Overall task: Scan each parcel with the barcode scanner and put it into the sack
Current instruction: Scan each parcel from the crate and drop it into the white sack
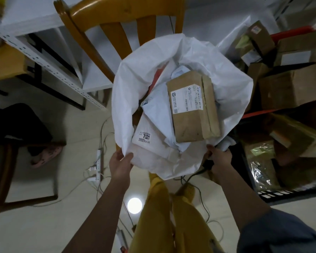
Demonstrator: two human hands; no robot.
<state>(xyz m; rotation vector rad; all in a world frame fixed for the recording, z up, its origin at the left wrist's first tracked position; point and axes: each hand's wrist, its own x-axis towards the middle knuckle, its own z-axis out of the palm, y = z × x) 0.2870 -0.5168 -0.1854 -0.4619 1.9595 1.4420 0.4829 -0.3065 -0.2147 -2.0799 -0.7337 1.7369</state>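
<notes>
The sack (224,73) mouth is wide open at the top, but a brown box (193,108) and white bags (150,136) fill most of it.

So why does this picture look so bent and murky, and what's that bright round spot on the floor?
Head view: wide-angle lens bows the shelf upright and chair; dim room light leaves the edges murky; the spot looks like a lamp's reflection off glossy floor; the label is too soft to read.

The sack (181,52) is thin white plastic, crinkled and faintly glossy; inside lie a matt brown cardboard parcel (193,121) with a white paper label (185,101) and soft white plastic mailers (153,141). The chair (106,17) behind is smooth varnished wood. Boxes (290,90) at right are dull cardboard, some under shiny clear film (261,152).
</notes>
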